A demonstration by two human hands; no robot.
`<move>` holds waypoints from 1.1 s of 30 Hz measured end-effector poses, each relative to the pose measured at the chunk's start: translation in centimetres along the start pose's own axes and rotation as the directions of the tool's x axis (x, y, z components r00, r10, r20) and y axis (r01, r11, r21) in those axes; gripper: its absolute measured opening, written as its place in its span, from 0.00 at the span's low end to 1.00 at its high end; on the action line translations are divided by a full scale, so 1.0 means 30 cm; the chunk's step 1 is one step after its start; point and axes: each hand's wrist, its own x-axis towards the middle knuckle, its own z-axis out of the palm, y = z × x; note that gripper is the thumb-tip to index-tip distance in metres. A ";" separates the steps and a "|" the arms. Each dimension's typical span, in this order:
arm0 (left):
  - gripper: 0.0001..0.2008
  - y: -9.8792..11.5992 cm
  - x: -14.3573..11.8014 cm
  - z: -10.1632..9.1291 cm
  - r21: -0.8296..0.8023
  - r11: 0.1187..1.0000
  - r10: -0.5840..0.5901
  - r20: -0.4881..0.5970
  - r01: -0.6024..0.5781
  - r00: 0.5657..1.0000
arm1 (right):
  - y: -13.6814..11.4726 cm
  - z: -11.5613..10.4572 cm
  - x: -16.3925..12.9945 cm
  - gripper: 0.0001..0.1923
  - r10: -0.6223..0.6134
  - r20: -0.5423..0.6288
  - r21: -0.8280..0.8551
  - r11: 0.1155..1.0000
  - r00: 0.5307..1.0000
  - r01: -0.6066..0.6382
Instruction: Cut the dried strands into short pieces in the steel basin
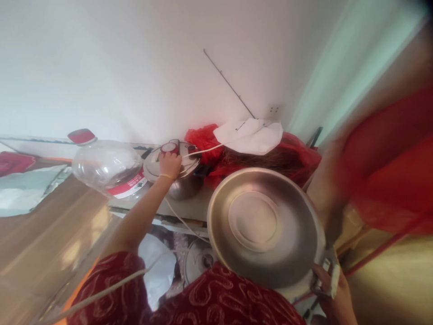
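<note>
left hand (170, 165) is stretched out to the far counter, fingers curled over the lid of the pressure cooker (172, 168), just right of a clear plastic bottle (104, 169). right hand (329, 284) grips the near-right rim of a big steel basin (265, 225).

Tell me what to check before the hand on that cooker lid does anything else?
1. Left hand on the cooker lid: ok, resting on top.
2. Its grip on the lid handle: cannot tell, fingers hide it.
3. White cord lying across the lid: not ok.
4. Right hand holding the steel basin at its rim: ok.
5. Plastic bottle lying close beside the cooker: not ok, crowded.
</note>
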 end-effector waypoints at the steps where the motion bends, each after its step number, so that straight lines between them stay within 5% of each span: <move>1: 0.15 0.014 0.036 -0.003 0.013 1.000 0.026 0.017 -0.026 1.000 | -0.005 0.001 0.000 0.28 0.004 0.004 0.005 1.000 1.000 -0.004; 4: 0.14 0.034 0.128 -0.015 0.047 0.999 0.026 0.048 -0.028 0.998 | -0.023 0.008 -0.003 0.27 0.044 0.028 0.048 0.998 0.999 -0.046; 8: 0.17 0.046 0.201 -0.018 0.071 0.991 -0.112 0.015 0.110 0.994 | -0.034 0.019 -0.008 0.27 0.092 0.019 0.069 0.993 0.996 -0.093; 13: 0.14 0.070 0.212 -0.018 0.176 0.984 -0.056 0.132 0.032 0.990 | -0.033 0.033 -0.006 0.29 0.105 0.029 0.130 0.986 0.994 -0.108; 18: 0.21 0.141 0.224 -0.065 0.151 0.986 0.067 0.040 -0.073 0.997 | -0.003 0.043 0.000 0.32 0.092 0.019 0.183 0.979 0.996 -0.094; 25: 0.21 0.571 0.312 -0.094 -0.078 0.892 0.444 -0.026 -0.445 0.896 | 0.041 0.057 -0.004 0.35 0.147 -0.030 0.200 0.970 0.989 -0.138; 30: 0.17 0.876 0.381 -0.083 -0.400 0.670 0.681 -0.004 -0.625 0.732 | 0.049 0.071 -0.022 0.37 0.197 -0.080 0.248 0.954 0.977 -0.172; 33: 0.18 1.009 0.452 -0.118 -0.478 0.662 0.654 -0.007 -0.577 0.757 | 0.090 0.069 -0.014 0.38 0.162 -0.050 0.227 0.963 0.985 -0.147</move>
